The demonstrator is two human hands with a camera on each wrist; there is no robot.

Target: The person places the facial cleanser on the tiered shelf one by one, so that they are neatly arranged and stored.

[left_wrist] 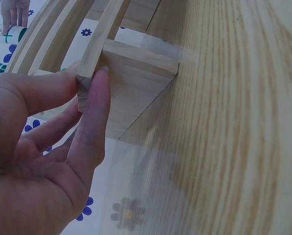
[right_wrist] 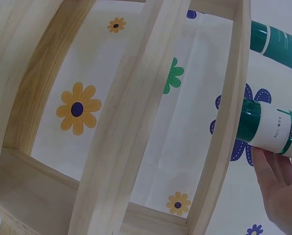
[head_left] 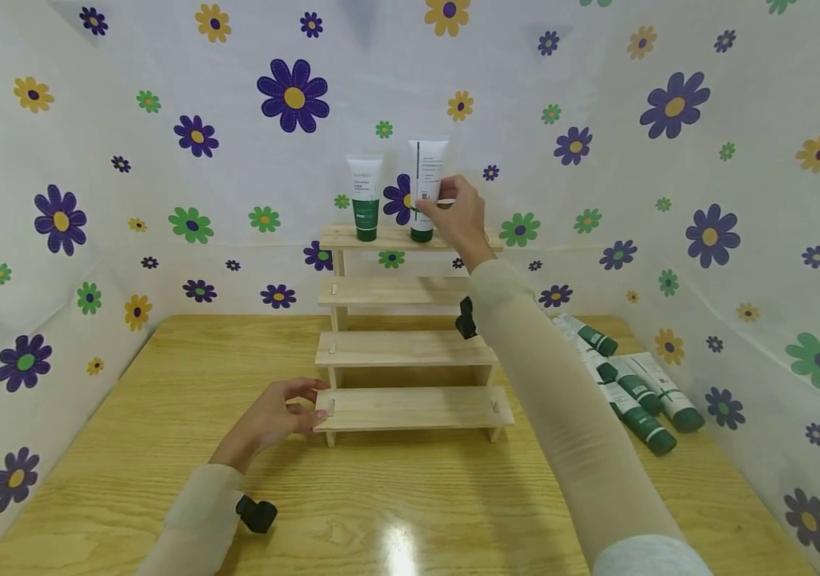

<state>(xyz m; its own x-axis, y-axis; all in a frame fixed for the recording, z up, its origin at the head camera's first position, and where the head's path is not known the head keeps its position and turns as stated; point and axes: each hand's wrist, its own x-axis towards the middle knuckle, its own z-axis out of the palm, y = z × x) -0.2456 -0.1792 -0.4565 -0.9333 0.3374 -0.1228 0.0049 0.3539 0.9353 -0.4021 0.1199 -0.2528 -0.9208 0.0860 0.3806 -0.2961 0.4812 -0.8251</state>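
Note:
On the top step of a wooden tiered stand [head_left: 410, 348], my right hand [head_left: 464, 214] grips a white squeeze tube [head_left: 426, 170] with a green cap. The tube is upright, cap down, at the top board. Left of it a second tube [head_left: 366, 188], white above and green below, stands on its cap. My left hand [head_left: 273, 420] pinches the left end of the lowest step [head_left: 417, 409]. In the left wrist view, thumb and fingers of the left hand [left_wrist: 53, 142] close on that board end. The right wrist view shows the right hand [right_wrist: 282, 186] around the held tube [right_wrist: 270, 128].
Several white-and-green tubes [head_left: 650, 400] lie in a pile on the wooden table [head_left: 237, 352], right of the stand and partly behind my right forearm. A flower-printed white sheet [head_left: 237, 176] encloses the back and sides.

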